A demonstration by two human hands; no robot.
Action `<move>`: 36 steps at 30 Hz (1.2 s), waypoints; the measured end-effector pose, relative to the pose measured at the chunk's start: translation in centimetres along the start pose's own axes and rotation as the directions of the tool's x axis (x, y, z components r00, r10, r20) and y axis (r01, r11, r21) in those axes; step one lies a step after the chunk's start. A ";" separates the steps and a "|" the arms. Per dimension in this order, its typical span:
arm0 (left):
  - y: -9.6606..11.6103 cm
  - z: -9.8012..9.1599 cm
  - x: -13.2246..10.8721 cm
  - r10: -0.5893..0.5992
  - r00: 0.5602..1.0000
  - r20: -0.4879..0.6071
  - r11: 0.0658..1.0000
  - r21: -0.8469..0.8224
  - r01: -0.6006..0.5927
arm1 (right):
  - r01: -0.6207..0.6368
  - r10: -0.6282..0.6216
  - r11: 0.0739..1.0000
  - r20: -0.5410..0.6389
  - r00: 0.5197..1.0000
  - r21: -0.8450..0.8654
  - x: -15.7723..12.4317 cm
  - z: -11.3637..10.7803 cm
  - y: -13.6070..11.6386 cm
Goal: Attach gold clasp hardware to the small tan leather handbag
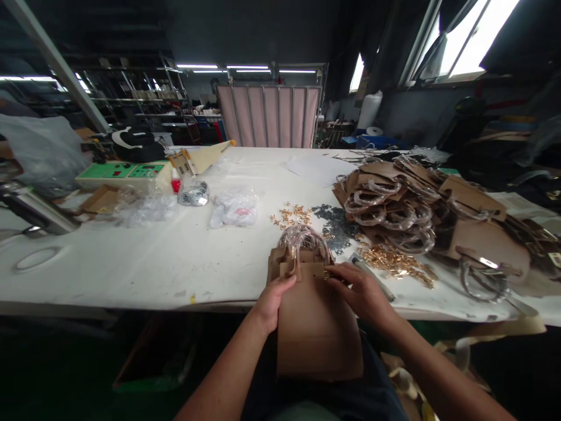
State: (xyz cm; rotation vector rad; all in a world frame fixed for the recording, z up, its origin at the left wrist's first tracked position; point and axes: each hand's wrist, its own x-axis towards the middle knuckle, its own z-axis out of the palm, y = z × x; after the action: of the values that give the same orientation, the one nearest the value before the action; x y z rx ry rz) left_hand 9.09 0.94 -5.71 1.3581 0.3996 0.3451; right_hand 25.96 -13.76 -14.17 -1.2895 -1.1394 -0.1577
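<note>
A stack of brown bag panels (319,327) with plastic-wrapped handles (302,235) leans from my lap onto the table's front edge. My left hand (270,301) grips the left edge of the top panel, thumb on its face and fingers hidden behind. At the upper right corner of that panel, my right hand (357,286) has its fingers bent together. Something small and goldish shows at those fingertips, too small to make out. Beyond the handles lie small gold metal fittings (298,214) and dark flat metal pieces (336,228).
More gold fittings (398,263) lie to the right, beside a grey tool-like bar (374,279). A heap of brown bag pieces (394,199) covers the table's right side. Plastic bags (235,207) and a green-topped machine (125,171) stand at left on the white table (131,263).
</note>
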 end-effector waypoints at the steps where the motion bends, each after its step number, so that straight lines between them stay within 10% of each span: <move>1: -0.1 -0.1 0.1 -0.003 1.000 -0.001 1.000 -0.008 0.003 | 0.020 -0.019 0.999 0.038 0.999 -0.041 0.4 -0.3 0.0; 22: -1.2 0.0 0.2 0.033 0.999 -0.015 0.999 0.001 -0.033 | 0.180 0.002 0.797 0.300 0.954 -0.576 2.3 -0.1 -1.0; 36: -1.0 0.3 0.6 0.043 0.999 -0.020 0.999 -0.027 -0.043 | 0.342 -0.096 0.725 0.404 0.910 -0.598 2.8 -0.4 -0.5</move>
State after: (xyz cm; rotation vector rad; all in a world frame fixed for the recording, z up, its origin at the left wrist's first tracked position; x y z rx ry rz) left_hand 9.75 0.73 -6.72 1.3389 0.3811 0.3985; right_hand 27.27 -12.89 -11.72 -1.8540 -1.6349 -0.5790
